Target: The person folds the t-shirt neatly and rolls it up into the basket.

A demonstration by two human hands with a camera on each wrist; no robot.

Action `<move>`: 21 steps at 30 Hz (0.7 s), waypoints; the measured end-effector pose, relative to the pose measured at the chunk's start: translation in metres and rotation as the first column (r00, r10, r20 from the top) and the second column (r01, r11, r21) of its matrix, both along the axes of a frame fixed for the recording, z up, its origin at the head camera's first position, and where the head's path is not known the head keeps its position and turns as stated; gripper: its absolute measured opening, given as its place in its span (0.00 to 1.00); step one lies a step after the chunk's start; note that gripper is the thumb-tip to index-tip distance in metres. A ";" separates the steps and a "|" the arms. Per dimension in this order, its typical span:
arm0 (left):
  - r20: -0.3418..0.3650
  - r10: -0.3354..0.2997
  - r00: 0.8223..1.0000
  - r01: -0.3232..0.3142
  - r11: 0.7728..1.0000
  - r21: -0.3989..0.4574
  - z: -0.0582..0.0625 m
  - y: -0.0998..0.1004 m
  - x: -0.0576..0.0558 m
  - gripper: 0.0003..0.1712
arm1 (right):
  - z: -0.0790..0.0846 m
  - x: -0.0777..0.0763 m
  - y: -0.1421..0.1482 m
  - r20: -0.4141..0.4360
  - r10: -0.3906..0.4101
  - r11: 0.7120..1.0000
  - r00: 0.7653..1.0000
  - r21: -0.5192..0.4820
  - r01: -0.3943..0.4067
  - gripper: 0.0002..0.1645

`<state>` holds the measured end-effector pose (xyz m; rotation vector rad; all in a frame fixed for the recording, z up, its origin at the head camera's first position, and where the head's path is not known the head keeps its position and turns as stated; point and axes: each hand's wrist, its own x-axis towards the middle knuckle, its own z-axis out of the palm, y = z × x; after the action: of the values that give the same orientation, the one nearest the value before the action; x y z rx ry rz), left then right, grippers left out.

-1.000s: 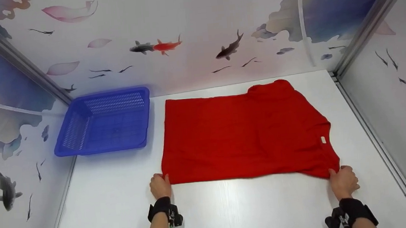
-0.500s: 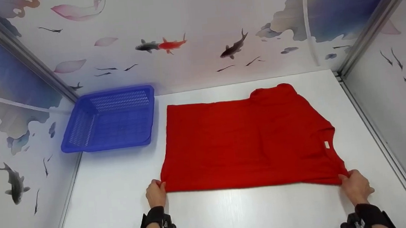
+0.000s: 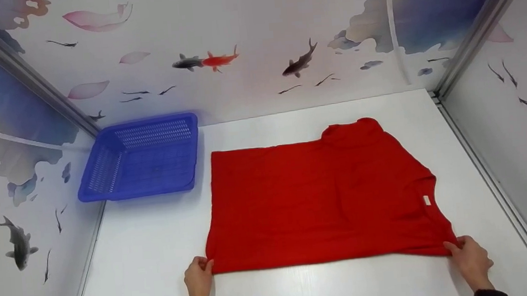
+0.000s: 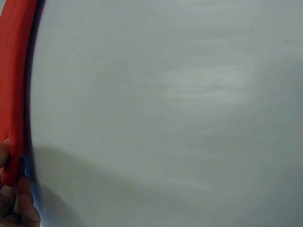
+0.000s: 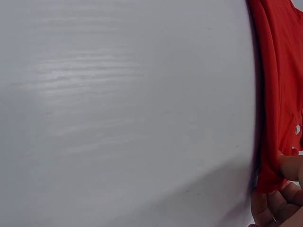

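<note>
A red T-shirt (image 3: 305, 201) lies spread on the white table, its hem to the left and its collar with a white label to the right. At the near left corner, my left hand (image 3: 198, 278) pinches the hem; the left wrist view shows its thumb and fingers on the red cloth (image 4: 14, 94). My right hand (image 3: 472, 258) grips the near right corner by the collar end. In the right wrist view the thumb presses the red fabric (image 5: 274, 94) against curled fingers. Parts of both hands fall outside the wrist views.
A blue plastic basket (image 3: 152, 168) with perforated sides stands at the back left, apart from the shirt. Printed panels with fish and leaves (image 3: 259, 40) wall in the white table (image 3: 144, 251) at the back and on both sides.
Both hands have moved toward the near edge of the table and slightly apart, drawing the red T-shirt with them. The basket stays where it was.
</note>
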<state>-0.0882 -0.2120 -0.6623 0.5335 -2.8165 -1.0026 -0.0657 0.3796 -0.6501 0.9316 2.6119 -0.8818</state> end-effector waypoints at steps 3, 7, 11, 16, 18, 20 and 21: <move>0.001 -0.004 1.000 0.004 1.000 -0.002 0.002 -0.003 0.003 0.08 | 0.005 0.000 0.003 -0.035 -0.016 1.000 0.999 -0.005 0.016 0.24; -0.092 -0.024 0.996 0.019 0.998 -0.057 0.007 -0.008 -0.007 0.07 | 0.020 -0.008 0.008 -0.145 -0.017 1.000 0.989 0.010 0.019 0.24; -0.172 -0.066 0.983 0.053 0.995 -0.082 0.016 -0.006 -0.037 0.06 | 0.035 -0.034 0.006 -0.256 0.025 0.999 0.966 0.039 -0.016 0.22; -0.202 -0.170 0.965 0.152 0.983 -0.103 0.029 0.009 -0.085 0.06 | 0.046 -0.077 -0.006 -0.319 0.112 0.993 0.941 0.067 -0.095 0.21; -0.209 -0.219 0.953 0.194 0.972 -0.134 0.032 0.015 -0.105 0.06 | 0.049 -0.093 -0.011 -0.329 0.144 0.989 0.933 0.071 -0.128 0.20; -0.206 -0.257 0.944 0.226 0.960 -0.164 0.035 0.019 -0.124 0.06 | 0.051 -0.108 -0.016 -0.338 0.171 0.985 0.925 0.070 -0.157 0.20; -0.205 -0.272 0.940 0.239 0.956 -0.172 0.037 0.021 -0.133 0.07 | 0.051 -0.115 -0.018 -0.341 0.183 0.983 0.922 0.069 -0.169 0.20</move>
<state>-0.2213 -0.1909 -0.6255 0.0305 -2.7668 -0.8248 -0.1808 0.3613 -0.5989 0.5769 2.9592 -1.0310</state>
